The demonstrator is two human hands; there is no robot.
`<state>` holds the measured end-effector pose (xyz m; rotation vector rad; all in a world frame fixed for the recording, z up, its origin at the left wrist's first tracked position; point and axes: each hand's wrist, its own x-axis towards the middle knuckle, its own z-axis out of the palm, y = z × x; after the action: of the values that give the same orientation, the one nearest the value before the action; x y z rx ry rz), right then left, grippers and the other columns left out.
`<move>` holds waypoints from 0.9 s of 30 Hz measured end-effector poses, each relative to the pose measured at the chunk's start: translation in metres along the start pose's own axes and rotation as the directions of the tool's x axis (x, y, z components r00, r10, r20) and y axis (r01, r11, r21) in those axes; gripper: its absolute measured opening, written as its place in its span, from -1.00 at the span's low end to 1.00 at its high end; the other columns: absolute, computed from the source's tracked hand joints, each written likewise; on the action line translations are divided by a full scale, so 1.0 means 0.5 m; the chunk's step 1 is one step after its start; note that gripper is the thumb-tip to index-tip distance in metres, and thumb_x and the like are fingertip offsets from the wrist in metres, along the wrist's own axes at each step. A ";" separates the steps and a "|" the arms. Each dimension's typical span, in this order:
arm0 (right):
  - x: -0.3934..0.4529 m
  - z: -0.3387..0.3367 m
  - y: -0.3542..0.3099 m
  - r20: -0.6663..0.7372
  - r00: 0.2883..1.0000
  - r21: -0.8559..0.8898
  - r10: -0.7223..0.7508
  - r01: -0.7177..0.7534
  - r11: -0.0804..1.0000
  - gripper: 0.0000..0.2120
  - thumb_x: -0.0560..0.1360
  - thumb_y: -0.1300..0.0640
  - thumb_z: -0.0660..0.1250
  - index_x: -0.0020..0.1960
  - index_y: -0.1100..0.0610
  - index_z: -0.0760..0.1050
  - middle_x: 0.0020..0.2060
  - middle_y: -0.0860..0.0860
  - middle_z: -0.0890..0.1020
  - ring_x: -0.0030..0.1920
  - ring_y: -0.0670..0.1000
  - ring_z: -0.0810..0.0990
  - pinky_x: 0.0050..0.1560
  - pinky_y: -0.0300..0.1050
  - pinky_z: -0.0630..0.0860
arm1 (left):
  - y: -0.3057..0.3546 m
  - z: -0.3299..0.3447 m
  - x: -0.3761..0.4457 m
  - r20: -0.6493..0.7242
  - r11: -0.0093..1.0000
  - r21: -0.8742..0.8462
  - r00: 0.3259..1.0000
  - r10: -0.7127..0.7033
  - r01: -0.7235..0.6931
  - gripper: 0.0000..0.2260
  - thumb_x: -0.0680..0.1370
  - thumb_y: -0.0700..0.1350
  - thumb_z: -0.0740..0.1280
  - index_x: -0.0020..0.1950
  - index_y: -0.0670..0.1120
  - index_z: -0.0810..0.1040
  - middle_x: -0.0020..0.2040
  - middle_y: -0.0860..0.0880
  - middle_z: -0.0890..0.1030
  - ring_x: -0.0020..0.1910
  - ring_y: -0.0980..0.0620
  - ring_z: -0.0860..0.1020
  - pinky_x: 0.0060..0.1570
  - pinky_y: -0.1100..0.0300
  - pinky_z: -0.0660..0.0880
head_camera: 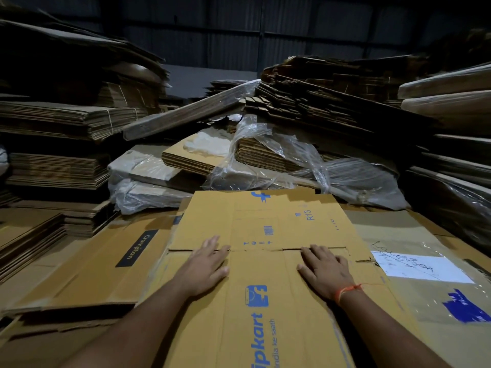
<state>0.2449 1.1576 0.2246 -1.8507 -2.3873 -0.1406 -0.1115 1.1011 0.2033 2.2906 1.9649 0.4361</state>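
Carton (261, 264): flattened, tan, blue Flipkart logo, barcode, "R13"; a slit crease runs across it
Place: on top of a heap of flat cardboard, just before the person
Left grip (204, 266): fingers straight, palm pressed flat on the carton, fingertips at the crease
Right grip (324, 272): likewise flat, clasping nothing (orange thread at the wrist)
Beside: Crompton carton (106, 264) left, white label (422, 268) right
Plastic wraps (345, 176): hold bundles of flat cardboard, behind the carton
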 end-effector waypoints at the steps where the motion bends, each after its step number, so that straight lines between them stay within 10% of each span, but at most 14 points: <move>1: -0.002 0.003 -0.014 0.024 1.000 0.011 0.003 -0.004 1.000 -0.35 0.61 -0.35 -0.10 0.64 -0.12 0.02 0.64 -0.03 0.03 0.62 0.05 0.00 0.50 0.16 0.05 | 0.007 0.015 0.007 0.046 1.000 0.014 0.999 -0.016 0.015 -0.40 0.66 0.29 0.04 0.67 0.17 -0.01 0.68 0.01 -0.16 0.65 -0.06 -0.14 0.58 -0.12 -0.03; 13: -0.178 -0.062 -0.177 -0.118 0.967 0.431 0.228 -0.157 0.889 -0.42 0.66 -0.25 0.02 0.62 -0.05 0.15 0.63 -0.02 0.10 0.62 0.00 0.01 0.50 0.10 0.05 | 0.089 -0.004 -0.073 -0.089 0.917 -0.394 0.991 -0.101 0.058 -0.41 0.67 0.15 0.20 0.66 -0.02 0.17 0.68 -0.09 0.00 0.64 -0.13 0.06 0.54 -0.04 0.20; 20: -0.440 -0.063 -0.323 -0.212 0.857 0.537 0.469 -0.299 0.789 -0.38 0.57 -0.33 0.09 0.51 -0.03 0.36 0.59 -0.04 0.23 0.58 -0.05 0.17 0.50 0.21 0.20 | 0.168 -0.006 -0.234 -0.072 0.782 -0.545 0.946 0.315 -0.302 -0.53 0.66 0.09 0.27 0.56 0.02 0.40 0.63 -0.07 0.22 0.61 0.10 0.14 0.39 0.25 0.23; 27: -0.833 -0.017 -0.551 -0.196 0.662 0.593 0.724 -0.508 0.625 -0.57 0.59 -0.06 0.29 0.42 0.07 0.49 0.48 -0.01 0.43 0.50 -0.08 0.34 0.45 -0.11 0.33 | 0.188 0.033 -0.542 -0.024 0.539 -0.567 0.666 0.746 -0.623 -0.67 0.60 -0.02 0.31 0.36 0.03 0.58 0.56 -0.07 0.38 0.34 -0.06 0.55 0.15 0.06 0.57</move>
<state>0.0808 0.6891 0.1702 -2.0007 -1.2056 0.1246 -0.0526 0.8222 0.1693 2.4604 0.5965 0.6403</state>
